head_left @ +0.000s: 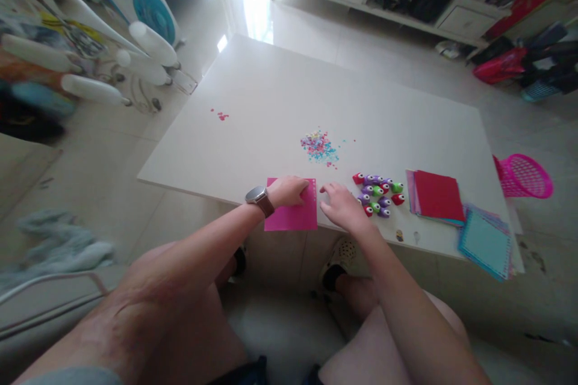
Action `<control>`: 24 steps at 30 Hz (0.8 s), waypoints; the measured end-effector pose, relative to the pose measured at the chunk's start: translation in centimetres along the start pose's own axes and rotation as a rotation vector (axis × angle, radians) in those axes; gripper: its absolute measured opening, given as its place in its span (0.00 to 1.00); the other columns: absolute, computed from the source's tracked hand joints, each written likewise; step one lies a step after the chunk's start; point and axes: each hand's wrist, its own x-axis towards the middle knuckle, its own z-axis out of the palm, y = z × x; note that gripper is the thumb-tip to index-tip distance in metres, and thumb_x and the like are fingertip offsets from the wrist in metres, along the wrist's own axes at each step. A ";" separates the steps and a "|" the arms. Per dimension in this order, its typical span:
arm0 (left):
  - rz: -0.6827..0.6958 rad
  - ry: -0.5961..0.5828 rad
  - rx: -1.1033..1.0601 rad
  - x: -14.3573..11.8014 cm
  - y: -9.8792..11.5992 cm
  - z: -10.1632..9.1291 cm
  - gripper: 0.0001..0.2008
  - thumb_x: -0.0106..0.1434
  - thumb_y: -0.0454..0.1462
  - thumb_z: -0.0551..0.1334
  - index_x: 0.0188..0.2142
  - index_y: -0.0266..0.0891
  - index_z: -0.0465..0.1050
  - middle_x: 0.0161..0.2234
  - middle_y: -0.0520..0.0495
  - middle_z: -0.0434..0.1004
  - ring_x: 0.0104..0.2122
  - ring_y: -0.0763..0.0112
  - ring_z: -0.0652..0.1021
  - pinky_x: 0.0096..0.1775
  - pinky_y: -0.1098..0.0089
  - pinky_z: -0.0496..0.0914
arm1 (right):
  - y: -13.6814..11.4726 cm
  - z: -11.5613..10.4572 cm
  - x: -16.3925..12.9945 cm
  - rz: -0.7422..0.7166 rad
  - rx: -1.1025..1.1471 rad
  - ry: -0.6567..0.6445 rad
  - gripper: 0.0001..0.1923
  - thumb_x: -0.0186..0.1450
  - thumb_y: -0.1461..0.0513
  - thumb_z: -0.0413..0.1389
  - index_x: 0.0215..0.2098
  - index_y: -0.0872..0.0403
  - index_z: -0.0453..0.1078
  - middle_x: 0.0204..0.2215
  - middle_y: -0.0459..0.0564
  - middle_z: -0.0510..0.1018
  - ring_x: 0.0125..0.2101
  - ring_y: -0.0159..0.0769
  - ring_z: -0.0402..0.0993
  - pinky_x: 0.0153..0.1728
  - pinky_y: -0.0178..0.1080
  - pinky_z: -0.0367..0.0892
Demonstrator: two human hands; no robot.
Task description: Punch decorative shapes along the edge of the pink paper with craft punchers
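A pink sheet of paper [289, 216] lies at the table's front edge, its lower part overhanging. Small punched marks run down its upper right border. My left hand [289, 190], with a watch on the wrist, holds this sheet down from above with bent fingers. Just right of the sheet is my right hand [341, 207], fingers bent and apart, with nothing visible between them. Beside it stand several small red, purple and green craft punches [378, 190] with white eye-like spots. Beyond both hands lies a heap of colourful paper confetti [318, 145].
A stack of red paper squares [438, 197] and a pile of light blue sheets with punched borders [486, 242] lie on the white table [383, 114] at right. A few red paper bits [222, 115] are at far left. A pink basket [526, 175] stands past the right edge.
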 end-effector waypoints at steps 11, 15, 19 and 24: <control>-0.022 -0.020 0.035 0.2 0.1 -0.3 0.12 0.62 0.42 0.70 0.43 0.39 0.81 0.42 0.41 0.87 0.41 0.56 0.84 0.40 0.64 0.71 | -0.1 0.9 0.2 -0.012 -0.050 -0.069 0.31 0.65 0.66 0.62 0.66 0.55 0.69 0.64 0.64 0.74 0.64 0.55 0.69 0.65 0.50 0.67; -0.036 -0.013 0.042 0.0 0.3 -0.4 0.11 0.63 0.41 0.70 0.43 0.39 0.81 0.43 0.40 0.87 0.41 0.57 0.83 0.41 0.65 0.72 | 0.1 1.8 0.0 0.009 -0.094 -0.062 0.36 0.65 0.65 0.64 0.70 0.57 0.65 0.72 0.69 0.65 0.71 0.61 0.61 0.69 0.55 0.62; -0.041 -0.003 0.029 0.0 0.2 -0.1 0.11 0.63 0.40 0.70 0.43 0.39 0.81 0.42 0.40 0.87 0.41 0.57 0.84 0.40 0.65 0.71 | 0.0 2.2 -0.1 0.036 -0.126 -0.121 0.37 0.67 0.64 0.64 0.72 0.61 0.63 0.76 0.73 0.59 0.76 0.63 0.53 0.71 0.56 0.59; -0.030 -0.002 0.044 0.3 0.0 0.1 0.11 0.63 0.41 0.70 0.43 0.39 0.81 0.41 0.40 0.87 0.42 0.56 0.85 0.41 0.65 0.73 | -1.0 1.2 -0.2 0.039 -0.183 -0.129 0.31 0.71 0.60 0.60 0.69 0.63 0.66 0.73 0.71 0.63 0.71 0.61 0.59 0.69 0.54 0.61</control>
